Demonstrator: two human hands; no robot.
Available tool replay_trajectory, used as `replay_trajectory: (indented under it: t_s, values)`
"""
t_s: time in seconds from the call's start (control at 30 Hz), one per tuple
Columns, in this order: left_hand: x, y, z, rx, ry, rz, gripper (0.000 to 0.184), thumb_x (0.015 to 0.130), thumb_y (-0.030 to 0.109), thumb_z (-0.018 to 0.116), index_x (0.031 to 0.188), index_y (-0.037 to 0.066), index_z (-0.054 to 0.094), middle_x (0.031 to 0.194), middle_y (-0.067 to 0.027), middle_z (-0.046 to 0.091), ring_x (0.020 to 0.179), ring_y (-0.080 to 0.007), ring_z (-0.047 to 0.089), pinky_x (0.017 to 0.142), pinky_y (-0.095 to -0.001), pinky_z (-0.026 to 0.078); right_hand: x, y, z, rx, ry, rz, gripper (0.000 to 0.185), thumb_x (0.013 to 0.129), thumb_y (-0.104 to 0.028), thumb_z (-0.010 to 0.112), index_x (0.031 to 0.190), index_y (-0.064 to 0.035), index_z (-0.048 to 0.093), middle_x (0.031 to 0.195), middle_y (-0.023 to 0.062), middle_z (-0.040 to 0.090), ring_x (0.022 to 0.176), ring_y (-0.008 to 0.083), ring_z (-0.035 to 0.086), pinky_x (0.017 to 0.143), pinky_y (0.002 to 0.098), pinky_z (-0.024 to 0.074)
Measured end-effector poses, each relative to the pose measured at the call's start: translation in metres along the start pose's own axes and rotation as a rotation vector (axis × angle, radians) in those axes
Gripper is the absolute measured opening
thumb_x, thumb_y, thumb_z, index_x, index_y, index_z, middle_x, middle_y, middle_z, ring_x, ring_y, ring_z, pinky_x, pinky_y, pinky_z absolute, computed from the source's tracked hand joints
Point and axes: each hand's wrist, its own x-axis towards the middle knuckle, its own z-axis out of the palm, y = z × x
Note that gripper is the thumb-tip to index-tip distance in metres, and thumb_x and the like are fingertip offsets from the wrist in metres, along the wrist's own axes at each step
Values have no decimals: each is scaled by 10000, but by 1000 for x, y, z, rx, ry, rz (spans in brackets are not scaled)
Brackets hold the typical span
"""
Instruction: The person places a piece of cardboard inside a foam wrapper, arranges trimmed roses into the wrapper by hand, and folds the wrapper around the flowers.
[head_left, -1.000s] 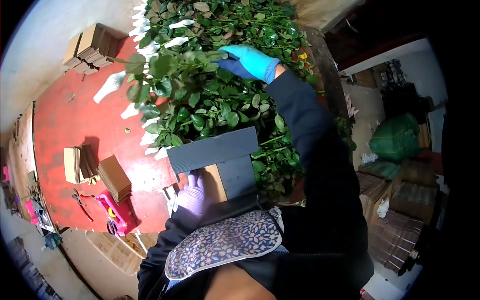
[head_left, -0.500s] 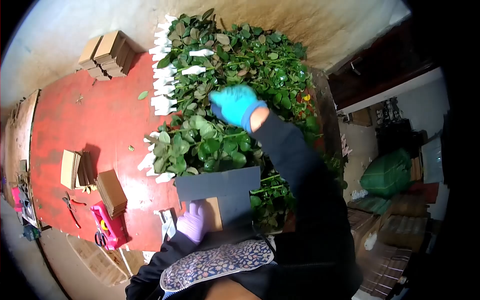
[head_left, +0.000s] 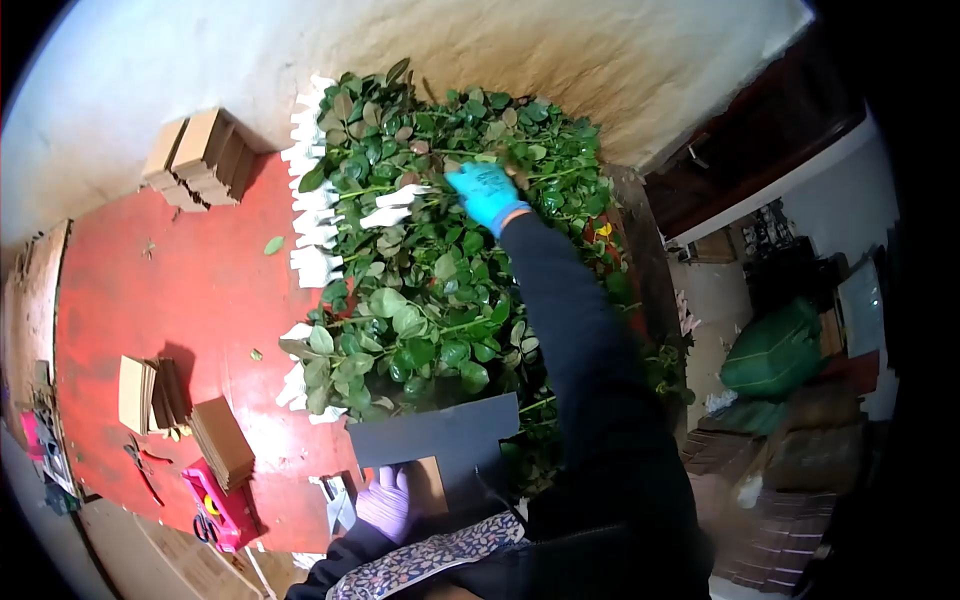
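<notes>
My right hand [head_left: 485, 193], in a bright blue glove, reaches over the pile of leafy stems [head_left: 440, 270] at the back. Its fingers are closed around a flower stem, partly hidden by leaves; white-sleeved flower heads [head_left: 398, 198] lie just left of it. My left hand [head_left: 384, 505], in a purple glove, rests low in front of me with fingers stretched out against a brown cardboard piece [head_left: 429, 484]. A dark grey board [head_left: 435, 432] stands around that cardboard, between my left hand and the nearest stems. White-handled scissors or clippers [head_left: 338, 503] lie beside that hand.
More white-sleeved heads [head_left: 318, 268] line the pile's left side on the red table [head_left: 150, 290]. Folded cardboard stacks [head_left: 205, 160] stand at the back left, others [head_left: 222, 440] nearer. Red-handled pliers [head_left: 145, 465] and a pink tape dispenser [head_left: 218, 510] lie front left.
My right hand has moved farther back over the pile and closed on a stem. Two white-sleeved heads have shifted slightly toward me. My view has tilted up; my left hand keeps its place at the board.
</notes>
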Motion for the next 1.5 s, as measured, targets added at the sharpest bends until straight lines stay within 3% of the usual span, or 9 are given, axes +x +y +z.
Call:
replay_trajectory:
  t_s: [0.2,0.27,0.4,0.47,0.53,0.8,1.13,1.4,1.5]
  values:
    - [-3,2,-12,-17,28,28,883,644,385,806,1319,-30,416,1223,-210,443,779,-331,633,592,-425,541,-59,48,-84,39,632,114,671,619,95,619,1253,-126,593,1082,149,585,995,364,574,831,437,495]
    - [-2,2,-10,-9,50,37,884,644,388,807,1318,-31,417,1221,-213,443,785,-332,631,596,-425,540,-75,38,-143,169,867,147,476,715,13,632,1177,-101,622,1085,171,617,923,371,622,751,415,525]
    - [-3,1,-9,-22,62,49,880,649,389,808,1318,-29,419,1227,-216,438,801,-332,628,611,-425,541,-61,65,-131,293,620,103,234,826,-58,640,1057,-30,613,954,157,620,711,255,603,669,336,515]
    - [-3,1,-11,-13,51,42,877,651,383,808,1321,-27,419,1231,-217,436,798,-331,628,612,-425,540,-67,21,-154,215,109,94,346,781,-78,673,1126,-101,667,1077,130,662,954,290,644,849,380,519]
    - [-4,1,-12,-13,33,38,873,653,378,809,1323,-25,418,1235,-217,434,796,-331,628,613,-426,539,-65,49,-97,62,336,-284,421,766,-26,643,1177,-117,632,1078,133,651,977,343,630,848,422,517]
    - [-4,0,-8,-29,21,42,844,674,396,789,1309,-27,428,1209,-203,449,833,-328,621,631,-426,531,-107,56,-177,-349,331,-92,419,780,-41,627,1191,-123,619,1012,127,644,904,332,624,814,458,516]
    - [-5,3,-11,19,18,21,894,681,415,789,1338,-43,390,1154,-202,468,847,-325,621,644,-422,535,-159,39,-8,-169,-276,-341,449,808,-15,546,1224,-174,609,1295,58,587,934,265,658,784,382,525]
    - [-7,6,-17,37,39,25,893,669,423,796,1326,-38,404,1145,-201,469,849,-322,617,639,-419,535,-168,60,-39,-104,-256,-317,547,596,-78,767,1113,-159,607,1097,62,601,965,316,602,826,423,480]
    - [-6,6,-18,0,17,3,883,672,414,797,1325,-31,406,1179,-203,467,868,-327,623,647,-424,536,-175,84,-73,230,279,-224,405,635,-10,648,1023,-123,648,1038,144,626,934,328,598,801,409,500]
